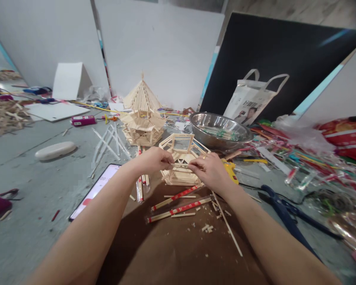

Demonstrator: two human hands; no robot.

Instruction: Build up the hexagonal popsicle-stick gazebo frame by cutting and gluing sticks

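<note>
My left hand (154,160) and my right hand (210,169) meet over a small hexagonal frame of thin wooden sticks (180,152) standing on a brown sheet (178,245). Both hands pinch the two ends of one thin wooden stick (180,164) held level against the frame's front. My right hand wears a ring. Wrapped chopsticks (178,208) and short stick offcuts lie on the brown sheet just below my hands. A finished pagoda model of sticks (142,114) stands behind the frame.
A steel bowl (221,128) sits right of the frame. A yellow glue gun (230,170) lies by my right hand, blue scissors (281,208) further right. A phone (96,190) lies at left. Wrappers and clutter cover the right side; a printed tote bag (252,99) leans behind.
</note>
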